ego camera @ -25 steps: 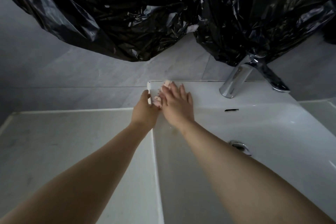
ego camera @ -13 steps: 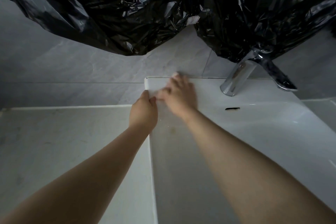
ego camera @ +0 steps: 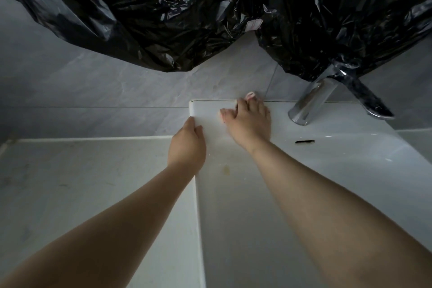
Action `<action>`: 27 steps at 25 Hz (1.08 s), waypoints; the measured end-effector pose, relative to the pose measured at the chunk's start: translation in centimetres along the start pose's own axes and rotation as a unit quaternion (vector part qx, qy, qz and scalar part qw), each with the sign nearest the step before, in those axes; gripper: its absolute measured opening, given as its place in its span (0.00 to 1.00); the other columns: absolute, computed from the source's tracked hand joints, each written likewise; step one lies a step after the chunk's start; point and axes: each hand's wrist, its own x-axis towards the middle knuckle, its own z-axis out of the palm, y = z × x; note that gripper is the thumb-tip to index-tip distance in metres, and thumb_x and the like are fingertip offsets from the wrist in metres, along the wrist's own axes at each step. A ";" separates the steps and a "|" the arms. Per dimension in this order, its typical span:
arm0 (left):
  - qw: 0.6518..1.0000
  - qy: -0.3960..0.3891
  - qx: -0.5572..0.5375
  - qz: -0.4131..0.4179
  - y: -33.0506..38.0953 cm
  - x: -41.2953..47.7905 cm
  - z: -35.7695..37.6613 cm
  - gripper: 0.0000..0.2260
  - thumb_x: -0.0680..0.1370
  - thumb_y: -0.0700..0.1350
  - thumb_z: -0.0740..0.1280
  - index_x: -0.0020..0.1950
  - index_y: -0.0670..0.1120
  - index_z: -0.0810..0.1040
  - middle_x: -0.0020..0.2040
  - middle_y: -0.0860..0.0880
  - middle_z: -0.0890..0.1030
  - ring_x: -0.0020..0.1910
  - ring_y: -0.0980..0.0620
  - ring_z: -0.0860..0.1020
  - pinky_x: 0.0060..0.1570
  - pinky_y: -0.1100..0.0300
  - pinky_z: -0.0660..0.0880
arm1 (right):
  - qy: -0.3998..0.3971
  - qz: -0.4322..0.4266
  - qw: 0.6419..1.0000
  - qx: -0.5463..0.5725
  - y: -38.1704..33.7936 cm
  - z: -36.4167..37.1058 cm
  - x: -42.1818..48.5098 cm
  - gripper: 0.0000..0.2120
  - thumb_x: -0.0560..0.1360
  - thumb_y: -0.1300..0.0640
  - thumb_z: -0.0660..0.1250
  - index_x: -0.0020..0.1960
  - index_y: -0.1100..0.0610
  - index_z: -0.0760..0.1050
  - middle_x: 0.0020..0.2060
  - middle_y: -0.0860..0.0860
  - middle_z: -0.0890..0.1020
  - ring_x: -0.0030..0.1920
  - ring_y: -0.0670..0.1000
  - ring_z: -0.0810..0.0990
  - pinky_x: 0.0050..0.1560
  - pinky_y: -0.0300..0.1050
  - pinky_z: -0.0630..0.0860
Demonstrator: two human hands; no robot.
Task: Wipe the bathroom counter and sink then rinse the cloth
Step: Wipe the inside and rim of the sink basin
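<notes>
A white rectangular sink (ego camera: 339, 170) sits in a pale counter (ego camera: 93, 182). My right hand (ego camera: 251, 124) lies palm down on the sink's back ledge, near its far left corner. It presses a pale pinkish cloth (ego camera: 251, 95), of which only small bits peek out past the fingertips. My left hand (ego camera: 187, 145) grips the sink's left rim just beside it, with the thumb up near the corner. A yellowish stain (ego camera: 226, 170) marks the inner wall of the sink below the hands.
A chrome faucet (ego camera: 311, 100) stands on the ledge right of my right hand. Crumpled black plastic sheeting (ego camera: 163, 18) hangs over the grey tiled wall and covers the faucet's top. A dark overflow slot (ego camera: 304, 141) sits under the faucet.
My right hand has slid the cloth along the back ledge from the corner to the right, toward the faucet. My left hand stays on the left rim.
</notes>
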 end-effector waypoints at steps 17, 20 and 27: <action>0.997 -0.053 -0.047 -0.029 -0.1 -0.9 -0.4 0.15 0.81 0.45 0.52 0.65 0.43 0.69 0.57 0.42 0.78 0.54 0.40 0.75 0.45 0.57 0.67 | 0.048 -0.095 0.969 0.221 4.6 3.2 -12.7 0.18 0.73 0.53 0.55 0.58 0.56 0.76 0.55 0.54 0.80 0.55 0.57 0.78 0.58 0.49 0.73; 0.998 -0.053 -0.008 -0.015 0.2 -1.8 -0.7 0.14 0.82 0.44 0.52 0.64 0.41 0.68 0.56 0.40 0.78 0.53 0.40 0.75 0.44 0.58 0.65 | -0.092 -0.037 0.982 0.163 3.7 3.4 -13.8 0.31 0.75 0.43 0.47 0.74 0.54 0.60 0.75 0.51 0.59 0.74 0.54 0.58 0.74 0.50 0.56; 0.989 -0.102 0.102 0.011 0.6 -6.8 -1.5 0.25 0.79 0.37 0.53 0.76 0.45 0.52 0.77 0.51 0.54 0.72 0.47 0.62 0.65 0.54 0.62 | -0.206 -0.170 0.942 0.201 1.6 -0.3 -16.0 0.15 0.79 0.53 0.56 0.56 0.58 0.78 0.46 0.52 0.79 0.48 0.49 0.76 0.53 0.40 0.71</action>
